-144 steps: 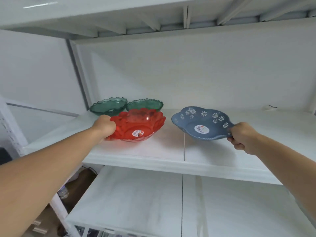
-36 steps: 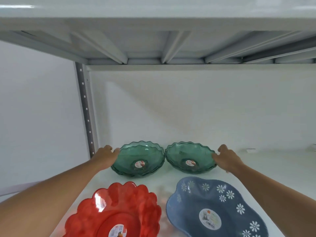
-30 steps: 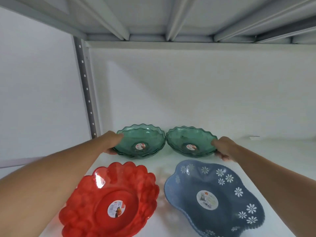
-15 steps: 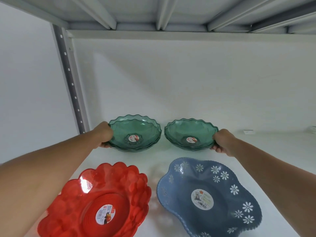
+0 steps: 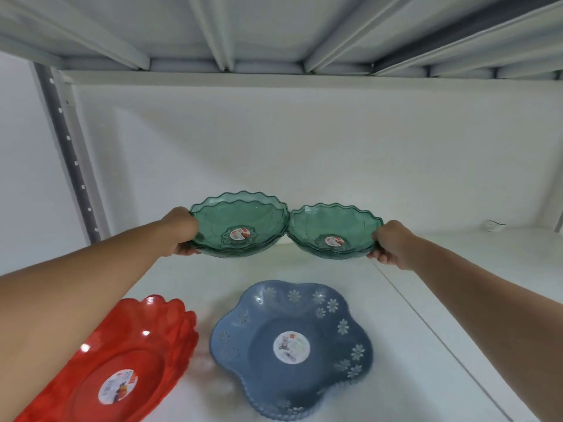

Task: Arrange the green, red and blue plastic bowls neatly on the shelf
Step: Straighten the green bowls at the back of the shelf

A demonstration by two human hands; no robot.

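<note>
Two translucent green bowls with wavy rims sit side by side toward the back of the white shelf (image 5: pixel 426 300), their rims touching. My left hand (image 5: pixel 179 231) grips the left rim of the left green bowl (image 5: pixel 240 222), which looks raised and tilted. My right hand (image 5: pixel 391 243) grips the right rim of the right green bowl (image 5: pixel 333 229). Each green bowl seems to be a nested stack. Nearer to me lie a red scalloped bowl (image 5: pixel 122 360) at the left, partly behind my forearm, and a blue flower-patterned bowl (image 5: pixel 292 348) at the centre.
The underside of the upper shelf (image 5: pixel 274 32) with its ribs hangs close overhead. A perforated grey upright post (image 5: pixel 70 153) stands at the back left. A small white object (image 5: pixel 492 224) lies at the back right. A seam (image 5: pixel 432 336) runs across the shelf board.
Both hands went from the red and blue bowls to the green bowls' outer rims and closed on them. The green bowls have come together and the left one has lifted slightly.
</note>
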